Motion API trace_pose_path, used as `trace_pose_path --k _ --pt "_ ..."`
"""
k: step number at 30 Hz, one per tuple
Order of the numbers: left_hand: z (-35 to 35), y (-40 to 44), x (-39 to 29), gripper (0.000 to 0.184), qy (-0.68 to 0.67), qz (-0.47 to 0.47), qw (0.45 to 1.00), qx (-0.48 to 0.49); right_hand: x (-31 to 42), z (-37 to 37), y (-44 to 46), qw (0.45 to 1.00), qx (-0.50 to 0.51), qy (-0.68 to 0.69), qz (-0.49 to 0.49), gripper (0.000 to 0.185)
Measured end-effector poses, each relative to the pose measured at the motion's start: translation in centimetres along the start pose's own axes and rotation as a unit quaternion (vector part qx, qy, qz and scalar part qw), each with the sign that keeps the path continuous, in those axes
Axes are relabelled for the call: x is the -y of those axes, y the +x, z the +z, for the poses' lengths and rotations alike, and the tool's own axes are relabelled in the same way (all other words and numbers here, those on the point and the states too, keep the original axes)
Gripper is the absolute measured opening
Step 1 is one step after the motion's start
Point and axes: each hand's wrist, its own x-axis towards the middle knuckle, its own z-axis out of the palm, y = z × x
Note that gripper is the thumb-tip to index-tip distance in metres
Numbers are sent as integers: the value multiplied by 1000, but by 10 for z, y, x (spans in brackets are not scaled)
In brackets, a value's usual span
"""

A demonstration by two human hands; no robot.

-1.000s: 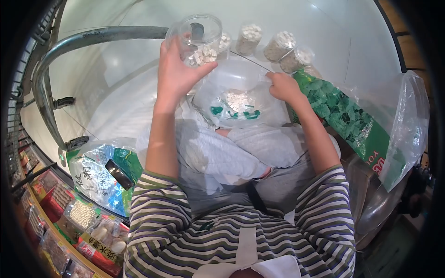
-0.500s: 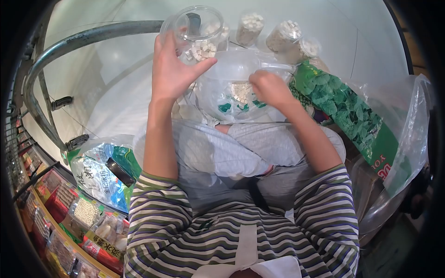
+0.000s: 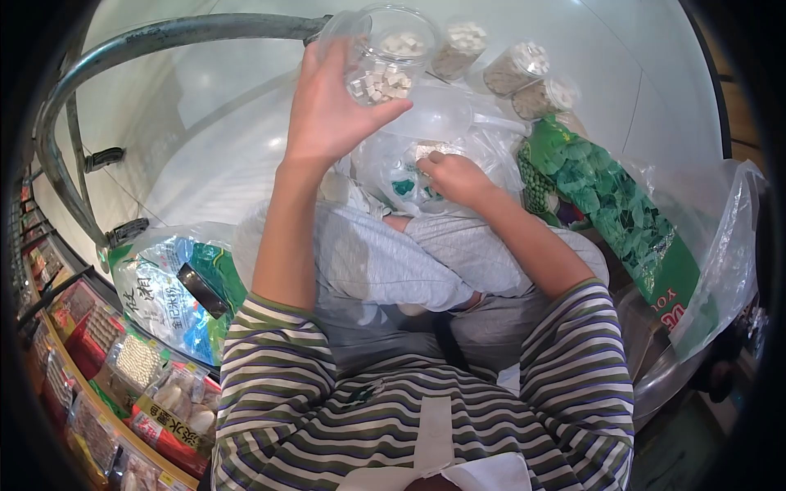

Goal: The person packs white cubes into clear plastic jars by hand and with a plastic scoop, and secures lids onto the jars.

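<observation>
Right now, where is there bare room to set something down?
Pale floor looks open between the curved metal rail and the left hand with its clear tub, and again right of the filled jars, beyond the leaf-printed bag. It is crowded around the right hand, where the clear bag, jars and leaf-printed bag lie close.

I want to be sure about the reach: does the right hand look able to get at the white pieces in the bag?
Yes, it seems so: the right hand has its fingertips at the white pieces, and the clear bag looks open there. The clear scoop lies just beyond, apparently not blocking.
</observation>
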Motion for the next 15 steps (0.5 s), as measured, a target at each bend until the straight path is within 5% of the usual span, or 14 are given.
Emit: trace_pose_path --k 15 --pt "4 -1 9 91 33 12 999 -14 -2 9 2 1000 -14 8 -1 20"
